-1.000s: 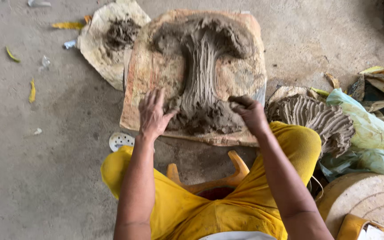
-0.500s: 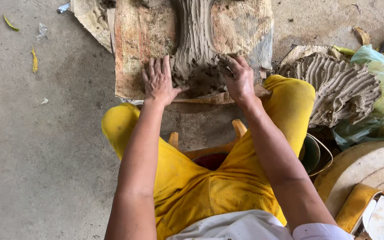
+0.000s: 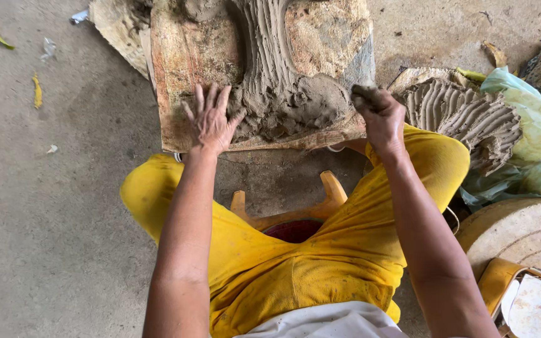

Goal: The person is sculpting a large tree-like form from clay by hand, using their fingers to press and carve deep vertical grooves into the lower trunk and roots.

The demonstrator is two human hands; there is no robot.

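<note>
Clay [image 3: 283,106] heaped on board [image 3: 189,56] at its near edge, above the knees. Left hand [image 3: 211,122] flat on board beside clay, fingers [image 3: 200,100] spread. Right hand [image 3: 380,116] at clay's right edge, fingers curled, seemingly pinching a lump.

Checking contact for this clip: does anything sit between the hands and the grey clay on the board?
Nothing visible does. The left hand lies flat, fingers spread, against the heap of wet grey clay on the worn flat board; the right hand, clay-smeared, is at the heap's right edge.
</note>
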